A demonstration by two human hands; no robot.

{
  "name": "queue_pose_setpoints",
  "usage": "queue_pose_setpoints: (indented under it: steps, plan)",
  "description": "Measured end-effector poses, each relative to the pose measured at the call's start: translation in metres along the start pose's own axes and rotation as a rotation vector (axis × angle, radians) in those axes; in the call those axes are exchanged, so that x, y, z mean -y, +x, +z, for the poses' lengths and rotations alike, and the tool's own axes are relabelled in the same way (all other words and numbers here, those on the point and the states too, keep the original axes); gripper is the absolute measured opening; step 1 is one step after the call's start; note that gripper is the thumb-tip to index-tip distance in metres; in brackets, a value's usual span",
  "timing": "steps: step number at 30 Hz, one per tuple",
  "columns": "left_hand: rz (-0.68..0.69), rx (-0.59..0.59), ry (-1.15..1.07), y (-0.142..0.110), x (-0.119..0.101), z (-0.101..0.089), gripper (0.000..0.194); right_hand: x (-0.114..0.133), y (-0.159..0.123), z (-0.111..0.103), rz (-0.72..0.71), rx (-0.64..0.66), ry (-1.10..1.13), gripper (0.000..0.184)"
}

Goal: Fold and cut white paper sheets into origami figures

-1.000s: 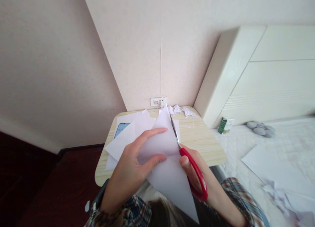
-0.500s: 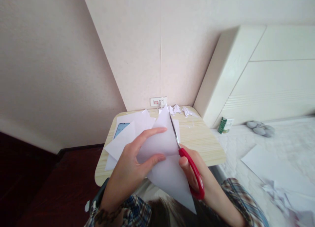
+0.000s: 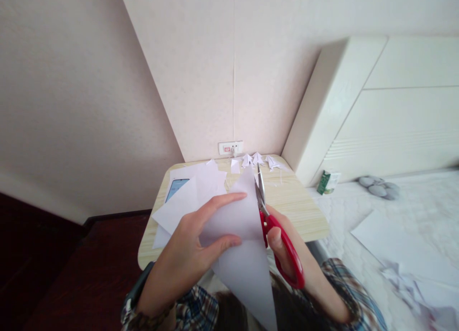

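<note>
My left hand [image 3: 190,245] pinches a folded white sheet of paper [image 3: 244,254], thumb under and fingers on top, holding it above the small wooden table [image 3: 301,211]. The sheet forms a long triangle with one tip pointing at the wall and the other down toward my lap. My right hand [image 3: 297,264] grips red-handled scissors [image 3: 279,240]. Their blades [image 3: 260,190] run along the sheet's right edge and stand slightly apart.
On the table lie loose white sheets [image 3: 186,197], a phone [image 3: 176,188] partly under them, and small folded paper shapes [image 3: 256,159] by the wall socket [image 3: 230,148]. A bed [image 3: 394,226] at right carries paper [image 3: 390,247], scraps, a green box [image 3: 328,182] and a grey toy [image 3: 380,187].
The scissors have moved forward along the paper's right edge and the blades have parted. The sheet has turned slightly, its lower tip swinging toward my lap. My left hand keeps its pinch.
</note>
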State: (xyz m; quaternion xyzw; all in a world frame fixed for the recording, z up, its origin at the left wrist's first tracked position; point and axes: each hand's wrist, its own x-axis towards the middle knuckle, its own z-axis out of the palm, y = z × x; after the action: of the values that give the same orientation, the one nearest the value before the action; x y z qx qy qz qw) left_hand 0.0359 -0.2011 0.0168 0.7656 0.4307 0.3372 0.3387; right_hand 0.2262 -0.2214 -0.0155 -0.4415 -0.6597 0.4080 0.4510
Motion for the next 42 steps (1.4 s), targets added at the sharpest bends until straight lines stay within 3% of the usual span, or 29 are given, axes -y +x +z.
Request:
queue_pose_setpoints:
  steps: [7,20,31,42]
  plan:
    - [0.017,-0.005,0.014,-0.001,0.002,0.001,0.05,-0.007,-0.003,0.001,-0.034,0.01,0.01,0.056]
    - [0.055,0.054,-0.013,0.0,0.002,0.004,0.054,0.004,0.002,-0.001,-0.018,-0.045,-0.035,0.061]
    - [0.041,0.04,0.0,0.001,-0.001,0.007,0.055,0.007,-0.003,0.0,-0.028,-0.195,-0.21,0.059]
    - [0.021,0.044,0.013,-0.001,-0.001,0.006,0.053,0.01,0.002,0.001,-0.051,-0.163,-0.15,0.059]
